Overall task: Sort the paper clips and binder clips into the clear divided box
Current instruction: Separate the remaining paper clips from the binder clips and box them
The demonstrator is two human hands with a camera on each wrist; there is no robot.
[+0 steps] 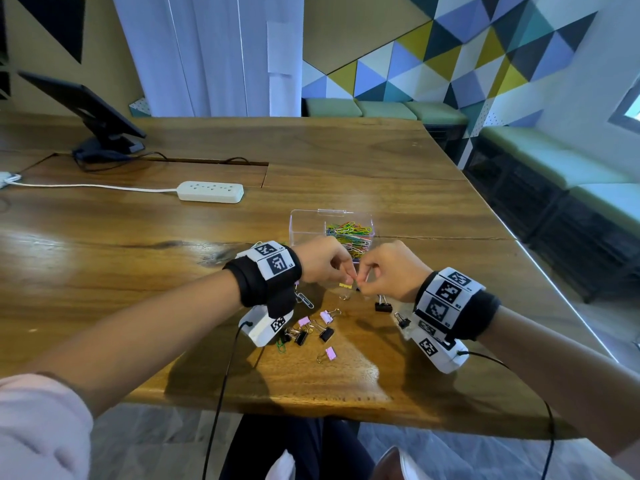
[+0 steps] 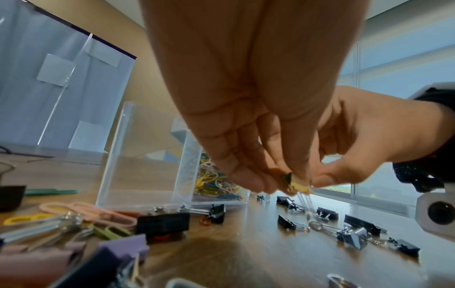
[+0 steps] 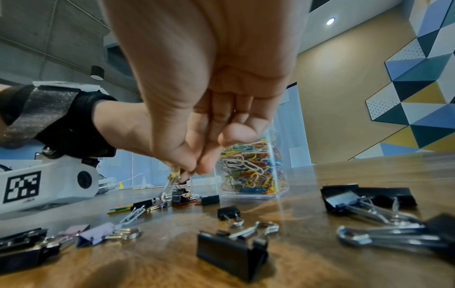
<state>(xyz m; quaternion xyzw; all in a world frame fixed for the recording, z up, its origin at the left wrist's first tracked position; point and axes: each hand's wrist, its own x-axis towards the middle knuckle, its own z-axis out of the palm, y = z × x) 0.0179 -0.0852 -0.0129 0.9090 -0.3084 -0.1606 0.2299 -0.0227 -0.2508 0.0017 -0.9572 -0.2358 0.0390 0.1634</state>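
Both hands meet just above the table in front of the clear divided box point(image 1: 298, 230). My left hand point(image 1: 348, 277) pinches a small yellow binder clip point(image 2: 299, 187), whose wire handles hang down. My right hand point(image 1: 362, 280) pinches the same clip from the other side; something small and green shows at its top. The box's right compartment holds a heap of coloured paper clips point(image 1: 349, 233), and its left compartment looks empty. Loose pink binder clips point(image 1: 326, 317) and black binder clips point(image 1: 383, 306) lie on the wood under and in front of my hands.
Loose paper clips point(image 1: 304, 301) lie under my left wrist, and a green one point(image 1: 281, 347) sits nearer me. A white power strip point(image 1: 210, 191) and a monitor point(image 1: 86, 109) stand at the back left. The table's front edge point(image 1: 311, 410) is close, and wrist-camera cables hang over it.
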